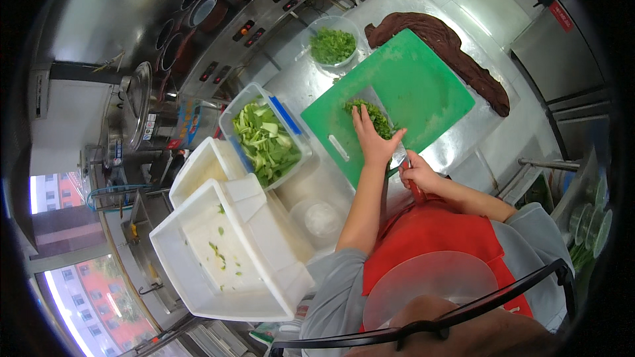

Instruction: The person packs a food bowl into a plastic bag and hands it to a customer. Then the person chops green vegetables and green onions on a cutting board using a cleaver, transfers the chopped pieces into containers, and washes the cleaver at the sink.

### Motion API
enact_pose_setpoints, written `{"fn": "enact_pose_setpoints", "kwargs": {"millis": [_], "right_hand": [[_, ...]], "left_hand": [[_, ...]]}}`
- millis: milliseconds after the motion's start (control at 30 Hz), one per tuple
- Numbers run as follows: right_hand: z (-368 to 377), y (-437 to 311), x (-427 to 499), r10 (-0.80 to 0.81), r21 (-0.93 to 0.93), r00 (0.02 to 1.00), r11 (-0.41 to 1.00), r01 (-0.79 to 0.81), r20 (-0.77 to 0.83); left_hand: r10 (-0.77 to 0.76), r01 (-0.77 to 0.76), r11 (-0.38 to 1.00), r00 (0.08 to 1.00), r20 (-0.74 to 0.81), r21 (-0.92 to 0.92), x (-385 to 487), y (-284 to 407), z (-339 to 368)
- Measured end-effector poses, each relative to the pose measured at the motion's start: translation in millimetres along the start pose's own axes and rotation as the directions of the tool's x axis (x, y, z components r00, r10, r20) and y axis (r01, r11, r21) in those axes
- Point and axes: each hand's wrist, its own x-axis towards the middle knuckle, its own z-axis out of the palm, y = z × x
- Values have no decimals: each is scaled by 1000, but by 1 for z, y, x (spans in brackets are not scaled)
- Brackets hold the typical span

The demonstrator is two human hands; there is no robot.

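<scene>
A green cutting board (421,84) lies on the metal table before me. Across it rests the broad metal blade of a knife or cleaver (369,94), with chopped green herbs (379,121) heaped on the blade. My left hand (374,139) lies over the herbs with its fingers spread, touching the heap. My right hand (421,173) is closed around the knife's red handle at the board's near edge. Beyond the board's far left corner, a clear round bowl (354,49) holds more chopped greens (331,45).
Left of the board stands a clear plastic container (302,158) of cut leafy greens (265,141). Nearer are white plastic bins (173,258), the front one with leaf scraps. A brown cloth (461,54) lies along the board's far right edge. Stove pans (203,12) stand at upper left.
</scene>
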Motion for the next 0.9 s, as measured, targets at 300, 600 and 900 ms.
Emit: {"fn": "enact_pose_setpoints", "kwargs": {"millis": [300,600,900], "right_hand": [[-16,-66,-5,-8,79,994,997,-1,109],[-5,-191,78,-21,17,996,1000,20,82],[10,-264,140,130,23,985,991,-133,109]], "left_hand": [[-53,54,997,998,-25,51,44,56,-7],[26,-22,999,992,-126,29,182,57,-6],[150,-129,945,988,-46,301,270,-7,2]]}}
